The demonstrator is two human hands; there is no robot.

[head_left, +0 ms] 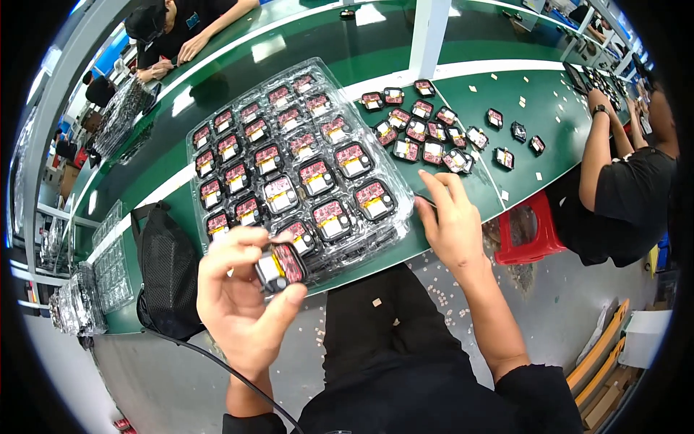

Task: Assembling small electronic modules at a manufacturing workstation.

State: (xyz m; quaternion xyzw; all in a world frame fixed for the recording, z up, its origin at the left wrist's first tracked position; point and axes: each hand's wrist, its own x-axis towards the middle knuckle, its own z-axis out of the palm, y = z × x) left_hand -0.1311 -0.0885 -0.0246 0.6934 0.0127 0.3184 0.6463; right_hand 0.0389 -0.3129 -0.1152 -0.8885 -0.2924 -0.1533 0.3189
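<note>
Pinching a small square black-rimmed case with a red-patterned inside and a white label, the left hand has its grip clamped on it, left of centre in the frame, tilted over the near edge of a clear plastic moulded tray. Similar cases sit in rows in that tray. By its right edge is the right hand, its grip apart, thumb and forefinger separated. Beyond, toward the upper right, loose cases lie clustered on the glossy green worktop. A black mesh-sided bag rests left of the tray. At the right, a black-sleeved co-worker is near a red plastic stool; another person leans in at the upper left.
</note>
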